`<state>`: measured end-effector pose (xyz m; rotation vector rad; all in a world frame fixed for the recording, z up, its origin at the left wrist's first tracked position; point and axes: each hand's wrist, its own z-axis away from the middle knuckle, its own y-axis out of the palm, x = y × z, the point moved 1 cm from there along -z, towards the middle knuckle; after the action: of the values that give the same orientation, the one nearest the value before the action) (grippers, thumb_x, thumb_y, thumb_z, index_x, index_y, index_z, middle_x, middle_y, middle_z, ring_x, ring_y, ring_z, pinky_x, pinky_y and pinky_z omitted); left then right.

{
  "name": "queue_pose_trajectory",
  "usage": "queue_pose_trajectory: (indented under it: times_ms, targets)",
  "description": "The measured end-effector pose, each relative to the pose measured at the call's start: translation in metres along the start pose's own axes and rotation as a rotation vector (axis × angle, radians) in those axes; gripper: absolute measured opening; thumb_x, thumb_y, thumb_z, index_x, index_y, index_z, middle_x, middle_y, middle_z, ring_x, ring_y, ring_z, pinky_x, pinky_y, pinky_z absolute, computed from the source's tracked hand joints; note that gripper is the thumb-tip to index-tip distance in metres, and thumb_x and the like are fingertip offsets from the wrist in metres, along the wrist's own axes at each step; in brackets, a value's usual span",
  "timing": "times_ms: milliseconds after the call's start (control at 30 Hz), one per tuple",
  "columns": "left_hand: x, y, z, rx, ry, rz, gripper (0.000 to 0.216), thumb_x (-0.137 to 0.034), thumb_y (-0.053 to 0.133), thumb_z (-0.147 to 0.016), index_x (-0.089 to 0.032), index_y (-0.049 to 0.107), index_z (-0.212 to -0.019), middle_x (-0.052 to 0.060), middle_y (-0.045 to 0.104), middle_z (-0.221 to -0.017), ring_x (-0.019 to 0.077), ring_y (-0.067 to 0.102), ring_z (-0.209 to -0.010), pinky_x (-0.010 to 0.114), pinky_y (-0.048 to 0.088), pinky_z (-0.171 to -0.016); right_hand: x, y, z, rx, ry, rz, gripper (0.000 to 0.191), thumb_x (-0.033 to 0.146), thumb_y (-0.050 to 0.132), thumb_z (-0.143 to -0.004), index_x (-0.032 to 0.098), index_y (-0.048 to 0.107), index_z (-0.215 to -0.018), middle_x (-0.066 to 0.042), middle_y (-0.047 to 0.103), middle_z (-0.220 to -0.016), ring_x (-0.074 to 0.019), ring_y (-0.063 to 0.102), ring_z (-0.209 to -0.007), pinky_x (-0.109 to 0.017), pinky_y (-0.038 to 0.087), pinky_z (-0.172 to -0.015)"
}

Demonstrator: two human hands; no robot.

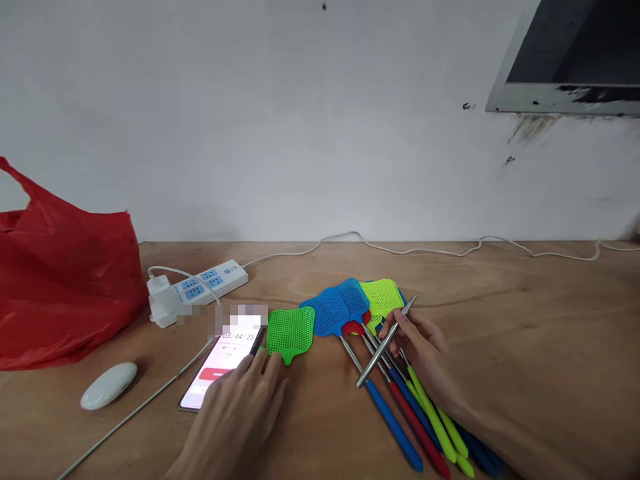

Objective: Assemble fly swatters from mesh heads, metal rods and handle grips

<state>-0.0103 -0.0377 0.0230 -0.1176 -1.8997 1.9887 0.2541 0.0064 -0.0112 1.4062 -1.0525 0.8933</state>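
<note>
- Head view: the right hand (pixel 423 350) is clamped on a slim, silver metal rod (pixel 384 345), thumb and fingers closed near its upper end; the rod slants down leftward across the swatter shafts.
- Left hand (pixel 240 403) lies palm down with bent fingers, over the lower right part of a flat, lit smartphone (pixel 225 363) (whether it grips anything, I cannot tell).
- Just beyond the left hand's fingertips lies a bright green plastic mesh paddle (pixel 291 330), its short neck pointing back toward the person.
- Left of the right hand and beyond it, blue plastic mesh heads (pixel 327 312) overlap beside a yellow-green plastic mesh head (pixel 383 299).
- Nearer than the right hand, long blue (pixel 395 427), red (pixel 417 427) and yellow-green handles (pixel 433 413) fan over the wooden bench (pixel 550 347), some partly hidden by the forearm.
- Well left of the left hand: a glossy white oval object (pixel 109 385) and a crumpled red plastic bag (pixel 75 287).
</note>
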Motion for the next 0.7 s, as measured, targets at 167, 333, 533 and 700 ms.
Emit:
queue_pose_trajectory:
  times_ms: [167,333,533,700]
  targets:
    - [-0.005,0.019,-0.006,-0.229,0.186,0.081,0.041,-0.017,0.035,-0.098,-0.013,0.064,-0.127,0.016,0.069,-0.125,0.0331,0.066,-0.111,0.049,0.055,-0.092,0.001,0.002,0.0,0.002,-0.018,0.097,0.033,0.051,0.073,-0.082,0.018,0.067,-0.08,-0.002,0.068,-0.077,-0.0093,0.049,-0.053,-0.022,0.04,-0.049]
    - [-0.009,0.046,-0.016,-0.309,0.235,0.067,0.047,-0.018,0.037,-0.096,-0.007,0.055,-0.137,0.022,0.056,-0.141,0.0402,0.057,-0.124,0.056,0.051,-0.094,0.009,0.009,0.002,0.042,0.036,0.175,0.041,0.056,0.078,-0.073,0.018,0.065,-0.071,0.001,0.063,-0.06,-0.0083,0.046,-0.043,-0.021,0.036,-0.041]
    - [-0.011,0.039,-0.02,-0.29,0.161,0.054,0.044,-0.02,0.04,-0.097,-0.005,0.059,-0.134,0.024,0.062,-0.134,0.0428,0.062,-0.116,0.057,0.052,-0.09,0.006,0.012,0.006,0.165,0.092,0.292,0.038,0.052,0.075,-0.078,0.018,0.07,-0.095,0.002,0.066,-0.064,-0.0087,0.051,-0.044,-0.021,0.041,-0.042]
    - [-0.004,0.032,-0.022,-0.4,0.14,0.092,0.042,-0.021,0.039,-0.098,-0.007,0.058,-0.133,0.021,0.065,-0.129,0.0394,0.063,-0.114,0.056,0.051,-0.092,-0.002,0.011,0.015,0.302,0.1,0.366,0.051,0.044,0.069,-0.086,0.022,0.059,-0.131,-0.001,0.071,-0.082,-0.0137,0.064,-0.062,-0.025,0.051,-0.053]
